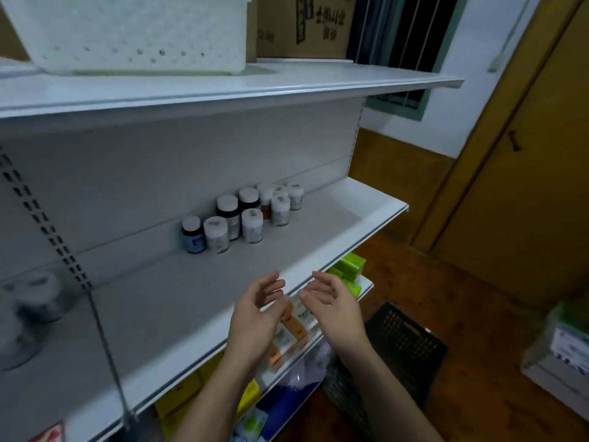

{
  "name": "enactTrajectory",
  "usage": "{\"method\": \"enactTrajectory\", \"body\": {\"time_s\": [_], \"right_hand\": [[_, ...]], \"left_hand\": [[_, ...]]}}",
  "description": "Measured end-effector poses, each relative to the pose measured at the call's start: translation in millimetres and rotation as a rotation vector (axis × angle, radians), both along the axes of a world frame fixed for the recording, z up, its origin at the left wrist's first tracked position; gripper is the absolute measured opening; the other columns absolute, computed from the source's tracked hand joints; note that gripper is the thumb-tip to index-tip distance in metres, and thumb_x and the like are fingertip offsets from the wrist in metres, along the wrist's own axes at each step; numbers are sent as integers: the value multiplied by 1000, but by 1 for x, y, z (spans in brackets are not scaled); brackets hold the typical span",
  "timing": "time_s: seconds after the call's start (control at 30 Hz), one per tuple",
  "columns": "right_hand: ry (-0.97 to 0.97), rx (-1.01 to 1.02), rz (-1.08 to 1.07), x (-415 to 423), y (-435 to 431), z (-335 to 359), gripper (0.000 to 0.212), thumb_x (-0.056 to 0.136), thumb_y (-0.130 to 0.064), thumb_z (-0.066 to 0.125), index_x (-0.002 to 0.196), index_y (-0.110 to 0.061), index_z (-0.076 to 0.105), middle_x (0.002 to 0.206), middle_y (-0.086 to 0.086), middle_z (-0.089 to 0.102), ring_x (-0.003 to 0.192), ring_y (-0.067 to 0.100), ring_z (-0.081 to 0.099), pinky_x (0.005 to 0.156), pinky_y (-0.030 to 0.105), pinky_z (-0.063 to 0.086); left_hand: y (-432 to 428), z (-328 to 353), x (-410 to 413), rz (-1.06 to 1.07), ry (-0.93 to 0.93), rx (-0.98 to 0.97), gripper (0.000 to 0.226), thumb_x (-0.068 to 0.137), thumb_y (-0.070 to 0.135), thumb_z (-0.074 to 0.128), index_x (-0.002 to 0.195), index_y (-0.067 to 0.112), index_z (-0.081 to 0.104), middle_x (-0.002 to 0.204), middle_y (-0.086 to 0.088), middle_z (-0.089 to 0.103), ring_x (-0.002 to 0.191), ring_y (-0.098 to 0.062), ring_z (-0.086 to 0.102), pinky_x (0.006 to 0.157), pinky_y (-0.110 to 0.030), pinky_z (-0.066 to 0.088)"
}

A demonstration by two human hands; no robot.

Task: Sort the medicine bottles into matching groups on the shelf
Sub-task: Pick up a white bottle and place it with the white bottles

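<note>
- My left hand (255, 314) and right hand (331, 304) hover side by side over the front edge of the shelf (350, 218), palms turned toward each other, fingers relaxed. Neither holds anything.
- The bottles (242, 215) stand upright in a tight cluster at the back of this shelf, against the rear panel and well apart from my hands.
- The sorting looks partly done to me. The pale bottles (280, 209) at the right end sit together, but at the left a dark bottle (193, 235) stands right beside a pale one (216, 235), with more dark ones just behind.
- What is left, I judge, is pulling dark from pale into separate groups; the labels are too small to read.
- More jars (35, 298) sit at the far left of the shelf, too blurred to tell what kind.
- The shelf is pale grey metal with a raised front lip.
- Above, a white basket (134, 33) and a carton (302, 23) sit on the top shelf.
- Below my hands, orange-and-white boxes (293, 330) and green boxes (349, 269) line the lower shelf.
- A black crate (404, 342) sits on the wooden floor (478, 314), with a door (526, 186) and a barred window (401, 43) to the right.
</note>
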State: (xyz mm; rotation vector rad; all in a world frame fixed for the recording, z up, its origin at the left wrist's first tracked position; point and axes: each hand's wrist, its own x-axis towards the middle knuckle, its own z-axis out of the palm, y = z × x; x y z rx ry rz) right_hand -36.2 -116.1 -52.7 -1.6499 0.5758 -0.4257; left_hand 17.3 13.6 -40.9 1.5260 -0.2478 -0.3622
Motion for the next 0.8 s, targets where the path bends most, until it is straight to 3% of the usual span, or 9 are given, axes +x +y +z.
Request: {"method": "enactTrajectory", "body": {"time_s": [0.17, 0.23, 0.37, 0.47, 0.57, 0.7, 0.8], "right_hand": [[45, -51, 38, 69, -44, -1, 39, 86, -20, 72, 120, -21, 54, 111, -2, 61, 90, 1, 60, 65, 8, 50], [46, -63, 48, 96, -60, -3, 40, 86, -19, 72, 122, -18, 55, 112, 3, 61, 90, 3, 61, 70, 13, 50], [104, -99, 82, 145, -88, -9, 50, 83, -26, 75, 127, -15, 54, 117, 5, 62, 99, 18, 64, 85, 33, 53], [117, -212, 106, 188, -111, -14, 55, 82, -28, 75, 129, -11, 52, 121, 9, 62, 104, 22, 62, 86, 34, 51], [166, -252, 157, 231, -131, -23, 57, 83, -30, 74, 131, -10, 49, 125, 11, 59, 113, 27, 59, 85, 31, 45], [73, -296, 241, 270, -144, -42, 41, 82, -24, 73, 115, -6, 56, 109, 15, 64, 100, 31, 63, 73, 31, 43], [12, -292, 281, 289, -154, -55, 55, 76, -30, 73, 124, -13, 51, 121, 10, 63, 109, 27, 61, 85, 39, 50]], "left_hand": [[-45, 1, 69, 53, 41, -23, 34, 88, -2, 63, 115, 18, 60, 114, -3, 67, 104, -17, 63, 93, -37, 52], [-56, 1, 89, 79, 10, 11, 34, 88, -2, 61, 113, 21, 61, 113, 0, 68, 107, -17, 63, 94, -40, 53], [-75, 1, 117, 112, 24, 70, 33, 89, 6, 62, 107, 34, 61, 111, 12, 68, 105, -8, 63, 95, -39, 53], [-93, -1, 133, 153, 17, 114, 32, 91, 11, 60, 103, 41, 58, 112, 16, 67, 102, -5, 63, 93, -40, 55], [-113, -2, 144, 224, 12, 159, 26, 94, 11, 58, 105, 35, 60, 106, 11, 66, 92, -9, 64, 91, -44, 55], [-137, -2, 157, 381, 26, 226, 29, 94, 9, 57, 95, 38, 59, 94, 11, 64, 84, -13, 63, 89, -48, 55], [-159, -1, 162, 466, 54, 255, 23, 94, 10, 58, 107, 29, 59, 98, 10, 63, 86, -13, 62, 89, -50, 54]]}}
